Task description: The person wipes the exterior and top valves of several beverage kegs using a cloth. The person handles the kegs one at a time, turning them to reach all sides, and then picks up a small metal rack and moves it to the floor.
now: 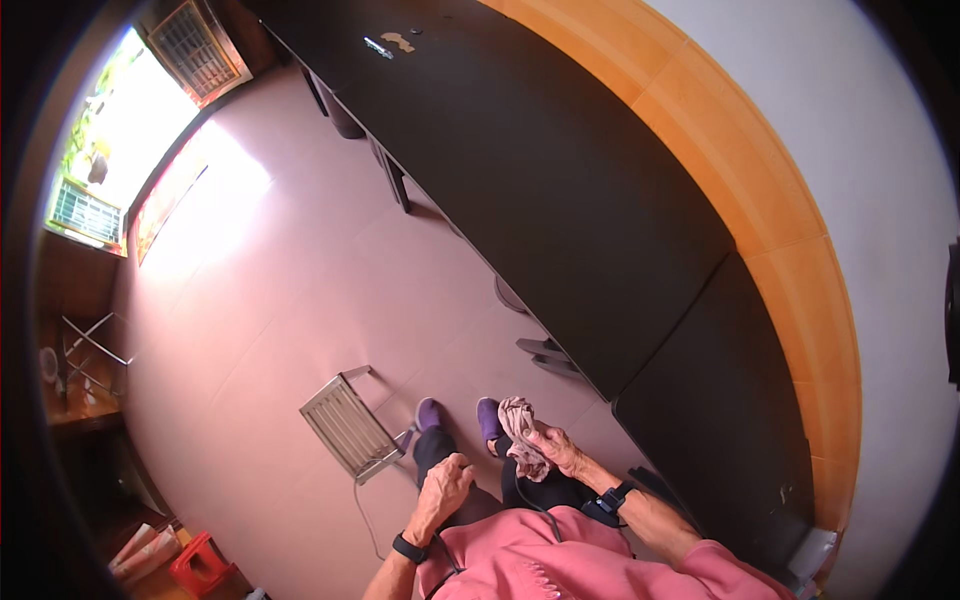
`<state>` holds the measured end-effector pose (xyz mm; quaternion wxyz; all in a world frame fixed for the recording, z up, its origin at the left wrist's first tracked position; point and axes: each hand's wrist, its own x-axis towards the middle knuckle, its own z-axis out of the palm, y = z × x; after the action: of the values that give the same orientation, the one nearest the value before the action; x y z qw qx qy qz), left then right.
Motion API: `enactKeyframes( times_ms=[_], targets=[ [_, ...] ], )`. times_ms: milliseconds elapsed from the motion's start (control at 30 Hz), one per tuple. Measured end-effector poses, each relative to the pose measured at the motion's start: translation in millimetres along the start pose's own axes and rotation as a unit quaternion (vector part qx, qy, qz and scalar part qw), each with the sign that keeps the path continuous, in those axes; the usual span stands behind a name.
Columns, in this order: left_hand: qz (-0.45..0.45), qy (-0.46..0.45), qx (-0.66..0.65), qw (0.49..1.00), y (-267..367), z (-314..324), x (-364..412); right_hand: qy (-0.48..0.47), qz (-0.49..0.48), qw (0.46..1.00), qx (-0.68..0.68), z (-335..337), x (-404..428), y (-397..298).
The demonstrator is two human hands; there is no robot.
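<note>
My right hand (559, 450) is closed around a crumpled, pale pinkish cloth (523, 442), which hangs over my lap. Above my other thigh is my left hand (448, 480), its fingers curled; no object shows in it, and whether it grips anything I cannot tell. Both wrists wear black bands. A dark cable runs down from the cloth's side over my pink top. My purple shoes (428, 415) rest on the tiled floor. A small slatted stool (351, 427) stands on the floor to the left of my left leg.
Long dark tables (555, 172) run along the tiled wall on the right, with a pen-like item (378, 48) near the far end. Stools are tucked beneath. An open doorway (157, 90) lies far left. A red plastic item (201, 564) sits at lower left. A thin cable trails by the slatted stool.
</note>
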<state>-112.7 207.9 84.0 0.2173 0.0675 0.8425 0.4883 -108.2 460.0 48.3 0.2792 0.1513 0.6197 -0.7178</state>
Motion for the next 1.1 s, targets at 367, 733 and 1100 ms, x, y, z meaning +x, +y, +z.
enactKeyframes(
  times_ms=[367,733,1100],
  targets=[
    [-0.043,-0.138,0.264,0.954,-121,-37,9,0.047,0.054,0.991,-0.111,0,8,-15],
    [0.069,-0.214,0.202,0.953,-77,-91,71,0.087,0.092,0.959,-0.252,18,17,-62],
    [-0.031,-0.568,0.045,0.821,18,-193,99,0.099,0.073,0.97,-0.209,42,39,-58]
  ],
)
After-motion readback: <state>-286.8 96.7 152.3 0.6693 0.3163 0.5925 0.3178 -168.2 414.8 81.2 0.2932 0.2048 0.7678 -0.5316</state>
